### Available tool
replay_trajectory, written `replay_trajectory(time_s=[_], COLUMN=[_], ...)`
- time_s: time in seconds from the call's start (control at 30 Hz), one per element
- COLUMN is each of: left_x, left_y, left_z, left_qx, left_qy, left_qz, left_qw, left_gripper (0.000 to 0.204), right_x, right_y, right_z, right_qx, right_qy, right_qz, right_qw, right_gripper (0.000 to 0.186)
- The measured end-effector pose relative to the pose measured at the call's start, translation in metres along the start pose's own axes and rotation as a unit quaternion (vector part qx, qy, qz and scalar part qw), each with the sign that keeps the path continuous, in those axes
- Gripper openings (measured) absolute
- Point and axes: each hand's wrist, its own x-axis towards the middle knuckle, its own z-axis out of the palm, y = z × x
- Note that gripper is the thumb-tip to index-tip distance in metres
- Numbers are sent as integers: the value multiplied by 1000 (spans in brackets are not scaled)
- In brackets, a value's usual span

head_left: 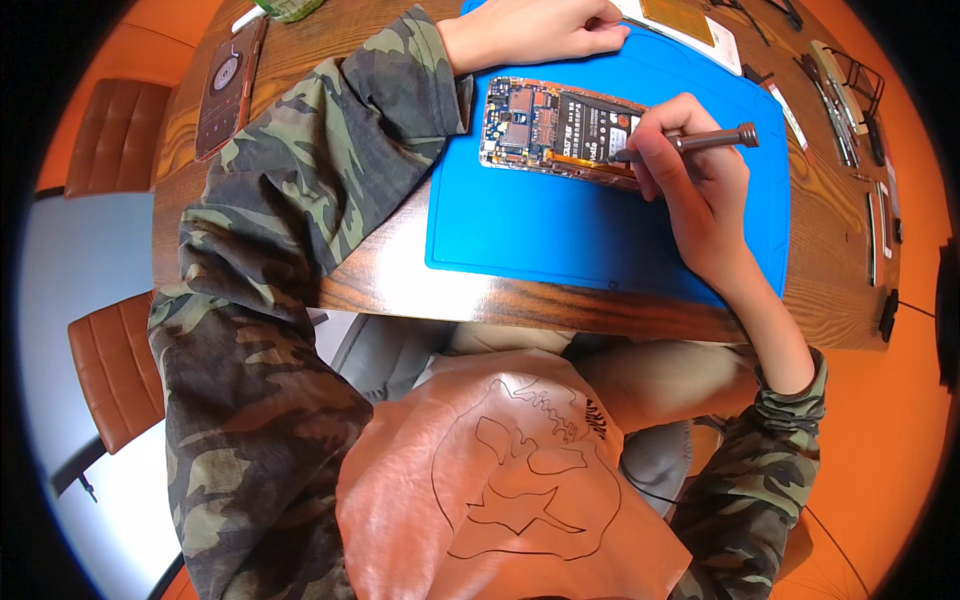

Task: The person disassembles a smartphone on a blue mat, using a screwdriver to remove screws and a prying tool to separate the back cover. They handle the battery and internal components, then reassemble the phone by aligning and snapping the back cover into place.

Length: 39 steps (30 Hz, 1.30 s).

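Observation:
An opened phone [520, 125], its circuit board and black battery exposed, lies on the blue mat [540, 230]. My right hand [700, 175] grips a dark screwdriver-like tool [720, 137], its tip at the orange flex cable beside the battery's lower left. My left hand [545, 30] rests higher on the mat, beyond the phone, with its fingers curled; whether they hold anything is hidden.
A phone [228, 85] and green container [285, 8] lie at left. A white device [715, 50] is at the mat's far edge; several tools [835, 105] line the right. Brown chairs [110, 370] stand left of the wooden table [390, 295].

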Motion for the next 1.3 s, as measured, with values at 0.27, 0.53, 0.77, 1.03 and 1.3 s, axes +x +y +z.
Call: replay_trajectory(time_s=[0.27, 0.53, 0.77, 1.03, 1.3], left_x=[0, 0, -1, 0, 0], left_y=[-1, -1, 1, 0, -2], left_z=[1, 2, 0, 1, 3], left_qx=[10, 10, -7, 10, 4], left_qy=[8, 13, 21, 11, 13], left_qz=[5, -3, 3, -5, -6], left_qw=[1000, 1000, 1000, 1000, 1000], left_gripper=[34, 34, 34, 35, 35], right_x=[-1, -1, -1, -2, -2], right_y=[6, 2, 2, 1, 1], right_z=[-3, -1, -3, -4, -4], right_qx=[-25, -33, -57, -55, -42], right_qy=[-25, -31, -40, -46, -47], right_qz=[4, 9, 10, 14, 10], right_qw=[999, 999, 998, 997, 998], right_gripper=[14, 13, 14, 15, 12])
